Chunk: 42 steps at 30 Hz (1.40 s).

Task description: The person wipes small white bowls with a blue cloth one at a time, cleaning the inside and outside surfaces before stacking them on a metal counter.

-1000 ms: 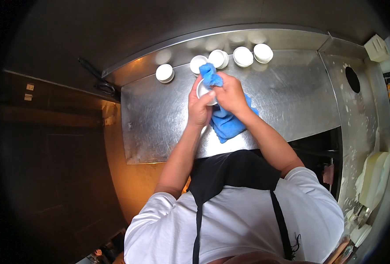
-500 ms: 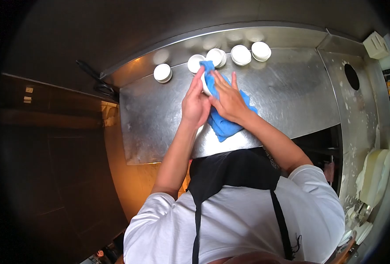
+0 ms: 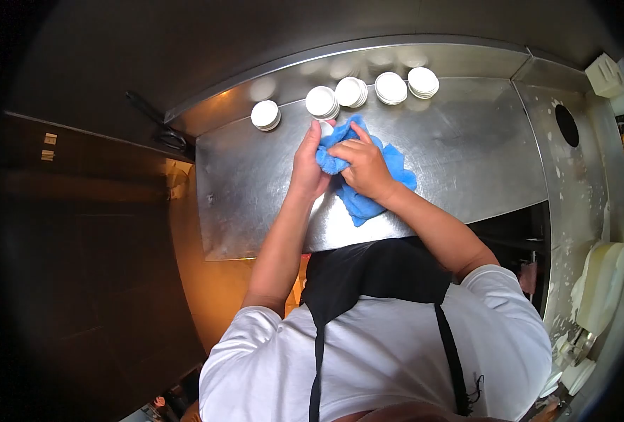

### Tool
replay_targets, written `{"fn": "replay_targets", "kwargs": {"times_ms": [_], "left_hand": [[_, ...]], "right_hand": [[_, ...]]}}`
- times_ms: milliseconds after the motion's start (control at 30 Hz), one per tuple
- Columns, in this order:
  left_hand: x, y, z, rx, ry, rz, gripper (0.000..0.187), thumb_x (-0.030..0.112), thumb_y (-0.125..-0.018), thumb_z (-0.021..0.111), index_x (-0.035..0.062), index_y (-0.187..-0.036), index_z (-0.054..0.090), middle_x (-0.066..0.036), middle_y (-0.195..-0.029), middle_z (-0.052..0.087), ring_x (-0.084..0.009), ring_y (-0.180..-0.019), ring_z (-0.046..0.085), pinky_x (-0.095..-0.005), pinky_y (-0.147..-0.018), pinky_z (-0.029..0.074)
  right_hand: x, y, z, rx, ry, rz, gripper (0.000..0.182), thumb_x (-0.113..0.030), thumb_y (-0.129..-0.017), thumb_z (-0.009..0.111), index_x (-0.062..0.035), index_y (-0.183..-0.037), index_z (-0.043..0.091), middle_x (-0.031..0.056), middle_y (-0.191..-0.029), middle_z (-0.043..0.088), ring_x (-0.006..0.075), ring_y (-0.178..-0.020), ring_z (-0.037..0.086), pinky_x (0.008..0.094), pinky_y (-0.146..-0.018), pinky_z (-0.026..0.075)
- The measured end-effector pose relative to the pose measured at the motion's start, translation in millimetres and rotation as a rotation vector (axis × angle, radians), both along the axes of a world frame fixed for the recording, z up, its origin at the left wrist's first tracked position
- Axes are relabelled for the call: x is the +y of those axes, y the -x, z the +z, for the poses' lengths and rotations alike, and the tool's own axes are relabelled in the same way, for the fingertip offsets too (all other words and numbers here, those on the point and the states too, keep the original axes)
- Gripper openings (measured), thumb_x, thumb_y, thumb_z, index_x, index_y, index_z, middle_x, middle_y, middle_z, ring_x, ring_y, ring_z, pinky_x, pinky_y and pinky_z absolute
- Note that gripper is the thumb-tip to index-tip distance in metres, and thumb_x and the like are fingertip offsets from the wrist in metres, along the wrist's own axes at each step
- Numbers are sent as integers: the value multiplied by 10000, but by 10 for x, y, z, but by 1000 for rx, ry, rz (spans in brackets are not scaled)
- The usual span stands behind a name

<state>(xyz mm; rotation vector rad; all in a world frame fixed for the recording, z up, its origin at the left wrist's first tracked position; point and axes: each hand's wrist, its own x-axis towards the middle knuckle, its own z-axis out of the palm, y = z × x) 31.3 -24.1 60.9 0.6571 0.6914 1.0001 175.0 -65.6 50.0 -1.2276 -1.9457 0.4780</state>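
My left hand (image 3: 310, 163) is closed around a small white dish (image 3: 326, 129), most of which is hidden by a blue cloth (image 3: 389, 176). Bunched in my right hand (image 3: 367, 167), the cloth is pressed into the dish, and its loose part hangs down onto the steel counter (image 3: 459, 155). Just beyond my hands, several stacks of small white dishes line the back of the counter; the nearest is a stack (image 3: 322, 103) right above my left fingertips. Another stack (image 3: 265, 115) stands apart at the left.
A raised steel ledge (image 3: 467, 60) bounds the counter at the back. To the right is a wet steel surface with a dark round hole (image 3: 565, 125). A white container (image 3: 605, 75) sits at the far right. Black tongs-like handles (image 3: 171, 137) are near the left corner.
My right fingers have gone from stretched flat over the cloth to curled, bunching it into the dish. Both hands have drawn slightly nearer to me, leaving the stack behind more visible.
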Motion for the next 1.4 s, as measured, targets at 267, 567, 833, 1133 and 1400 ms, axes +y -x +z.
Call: {"fn": "replay_targets", "kwargs": {"times_ms": [267,567,833,1133,1400], "left_hand": [[590,381,-187,315,-142,567,465,379,-1025,394,-23,-1151,590,-143,-1114,672,-250,-1023,651,-375,-907,496],[1382,852,-748,1280,-60,735,652,511,-1010,299,24,-1393,499,-244,-1532,319,-337,-1457,190,-542,-1146,118],[556,614,-460,954,-769,101,734,344,-888,656,-34,-1447,368,-267,-1488,375,-377,-1391,365,-426,-1146,283],[201,410,-608,1102,-1087,6,445,291,-1027,464,32,-1386,506,-185,-1327,592,-337,-1285,517,-487,-1152,275],[-145,-53,-82,250,-537,181,517,309,-1070,336,-33,-1456,364,-156,-1431,477,-233,-1284,490,-363,-1105,357]], "right_hand": [[97,-389,88,1193,286,-289,274,-202,-951,670,9,-1121,625,53,-1004,675,100,-878,604,270,-800,509],[64,-691,-50,1326,242,-365,282,-234,-973,640,-6,-1138,617,45,-1047,664,109,-928,603,288,-859,490],[1,-1104,95,1484,31,-230,450,-370,-1028,488,-14,-1304,495,112,-1266,588,235,-1164,571,403,-1038,440],[91,-748,71,1459,126,-223,371,-333,-1018,534,-17,-1202,591,74,-1115,644,167,-999,604,325,-904,478],[-107,236,286,-50,-359,-93,432,-177,-941,552,17,-1327,537,204,-1326,565,316,-1228,548,407,-1036,411]]}}
